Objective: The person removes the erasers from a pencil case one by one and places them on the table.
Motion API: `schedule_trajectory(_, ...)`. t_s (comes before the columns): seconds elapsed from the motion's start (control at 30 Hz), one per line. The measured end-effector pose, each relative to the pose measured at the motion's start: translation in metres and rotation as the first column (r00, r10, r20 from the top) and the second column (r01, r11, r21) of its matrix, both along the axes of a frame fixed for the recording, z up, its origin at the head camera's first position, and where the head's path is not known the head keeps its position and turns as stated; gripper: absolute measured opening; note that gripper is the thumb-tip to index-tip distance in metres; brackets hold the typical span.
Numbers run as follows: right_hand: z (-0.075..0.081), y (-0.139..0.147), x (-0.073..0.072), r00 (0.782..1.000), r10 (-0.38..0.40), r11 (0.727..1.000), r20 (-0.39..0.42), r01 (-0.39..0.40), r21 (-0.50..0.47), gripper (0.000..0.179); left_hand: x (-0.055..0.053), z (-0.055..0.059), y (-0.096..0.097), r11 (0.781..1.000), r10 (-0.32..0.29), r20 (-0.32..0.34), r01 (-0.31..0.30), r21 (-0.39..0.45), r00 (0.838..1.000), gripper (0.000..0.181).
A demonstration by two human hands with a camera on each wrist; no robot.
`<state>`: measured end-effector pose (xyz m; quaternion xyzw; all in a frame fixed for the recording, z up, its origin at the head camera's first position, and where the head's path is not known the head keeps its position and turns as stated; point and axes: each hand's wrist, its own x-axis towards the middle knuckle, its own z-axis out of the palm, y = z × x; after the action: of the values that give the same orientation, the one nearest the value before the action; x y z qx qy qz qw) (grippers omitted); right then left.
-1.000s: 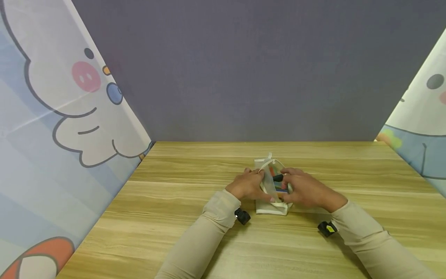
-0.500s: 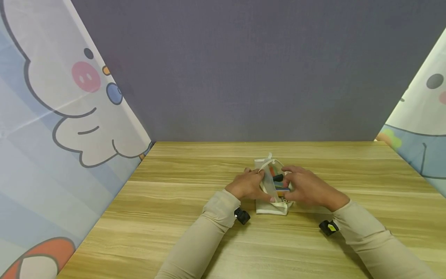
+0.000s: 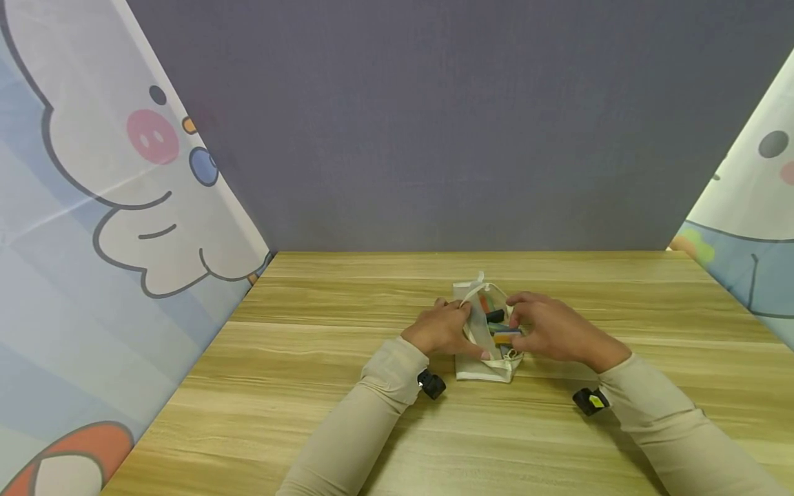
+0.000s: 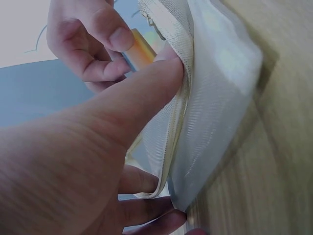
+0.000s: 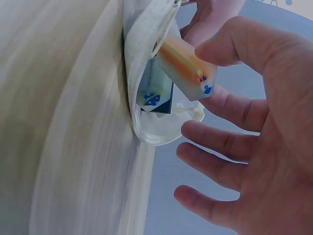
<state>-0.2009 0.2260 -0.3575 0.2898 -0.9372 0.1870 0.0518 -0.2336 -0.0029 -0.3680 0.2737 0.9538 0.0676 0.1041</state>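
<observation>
A white mesh zip pouch (image 3: pixel 474 372) lies on the table with its mouth spread. My left hand (image 3: pixel 438 331) holds the pouch's left side, its thumb against the zip edge (image 4: pixel 177 107). At the right side of the mouth, my right hand (image 3: pixel 552 332) pinches a small yellow-orange block (image 3: pixel 506 338) between thumb and index finger. In the right wrist view this block (image 5: pixel 183 66) sticks partly out of the pouch, with blue marks on its end; the other fingers are spread. Inside sit a black piece (image 3: pixel 495 316), a reddish piece (image 3: pixel 484 302) and a blue-patterned block (image 5: pixel 159 88).
The wood-grain table (image 3: pixel 347 289) runs back to a dark grey panel (image 3: pixel 434 124). Cartoon-printed sheets (image 3: pixel 93 227) stand on the left and right. Each wrist carries a small black camera (image 3: pixel 431 384).
My right hand has shifted slightly right, drawing the yellow-orange block toward the pouch's right edge, so more of it shows. My left hand and the pouch have stayed put.
</observation>
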Motion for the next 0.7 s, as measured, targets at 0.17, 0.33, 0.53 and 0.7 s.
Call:
schedule_trajectory(0.17,-0.0004,0.0022,-0.0012,1.0,0.01,1.0,-0.009,-0.01,-0.007,0.012,0.0003,0.0009,0.0003,1.0,-0.002,-0.003,0.002,-0.008,1.0,0.107)
schedule_trajectory(0.33,0.0,0.003,-0.0024,1.0,-0.003,0.999,-0.02,0.003,-0.037,0.014,0.0001,0.0012,-0.0004,1.0,0.001,-0.002,-0.001,-0.006,1.0,0.107)
schedule_trajectory(0.53,0.0032,0.0048,-0.0016,1.0,-0.02,0.998,0.012,0.021,-0.057,0.011,-0.0003,0.0009,-0.0005,1.0,0.003,0.004,-0.003,-0.004,1.0,0.108)
schedule_trajectory(0.7,0.0046,0.0067,-0.0022,0.999,-0.031,0.997,0.035,0.034,-0.074,0.009,-0.0008,-0.0001,-0.0001,1.0,0.0,-0.004,0.0,-0.01,1.0,0.108)
